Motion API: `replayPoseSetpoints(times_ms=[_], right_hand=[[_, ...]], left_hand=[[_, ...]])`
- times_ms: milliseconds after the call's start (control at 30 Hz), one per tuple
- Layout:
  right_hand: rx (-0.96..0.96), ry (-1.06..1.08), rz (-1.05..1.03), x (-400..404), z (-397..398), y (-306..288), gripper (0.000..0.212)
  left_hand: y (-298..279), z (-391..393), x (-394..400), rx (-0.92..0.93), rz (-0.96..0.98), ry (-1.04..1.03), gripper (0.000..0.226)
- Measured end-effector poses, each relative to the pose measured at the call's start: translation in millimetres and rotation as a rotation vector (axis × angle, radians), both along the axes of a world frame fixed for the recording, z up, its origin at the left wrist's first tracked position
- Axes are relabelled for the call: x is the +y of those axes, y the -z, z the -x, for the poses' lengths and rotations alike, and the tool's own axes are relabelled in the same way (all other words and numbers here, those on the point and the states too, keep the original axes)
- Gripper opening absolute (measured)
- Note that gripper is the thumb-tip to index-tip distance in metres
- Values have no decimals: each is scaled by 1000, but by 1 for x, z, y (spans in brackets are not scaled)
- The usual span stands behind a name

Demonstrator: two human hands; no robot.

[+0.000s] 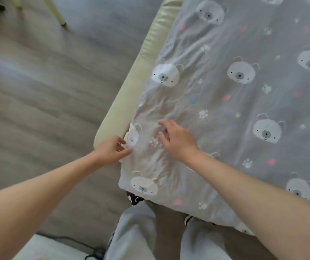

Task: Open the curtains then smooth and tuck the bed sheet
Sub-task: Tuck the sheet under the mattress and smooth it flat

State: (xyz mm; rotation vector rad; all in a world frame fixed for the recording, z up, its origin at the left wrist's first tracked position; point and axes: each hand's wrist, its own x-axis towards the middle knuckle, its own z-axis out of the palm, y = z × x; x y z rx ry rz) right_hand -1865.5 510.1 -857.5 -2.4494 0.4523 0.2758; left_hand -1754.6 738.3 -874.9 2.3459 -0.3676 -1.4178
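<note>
Bed sheet (244,102): grey cloth printed with white bear faces, white paw prints and small pink and teal marks; it covers the bed across the right side of the view, and its left edge runs along the cream rail. Near that edge the cloth is bunched into fine creases fanning out beneath both hands; further right of the rail it lies flatter.
Floor (37,91): grey-brown wood-look boards, on the side of the cream rail away from the sheet.
Cream rail (131,87): padded pale-yellow bed side, running diagonally from the top of the view down to a rounded end just beside the left hand.
Trousers (131,231): light grey legs of the person, below the rail's end, against the sheet's near corner.
Right hand (178,139): on the sheet, a little to the right of the rail's end; grip released, fingers loosely spread over the creases, whether they press the cloth cannot be told.
Left hand (111,151): at the rail's rounded end, on the sheet's edge; thumb and fingers close on the cloth there, pinching it.
</note>
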Motion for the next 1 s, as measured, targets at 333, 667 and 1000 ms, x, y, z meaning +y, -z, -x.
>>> replayPoseSetpoints(times_ms=[333, 667, 1000], right_hand=[[216, -407, 221, 50, -62, 16, 22], [-258, -193, 135, -37, -29, 4, 36], [138, 50, 535, -147, -34, 58, 87]], left_hand=[[13, 1, 16, 168, 94, -72, 35], [-2, -55, -44, -460, -508, 613, 41], [41, -62, -221, -965, 285, 895, 72]])
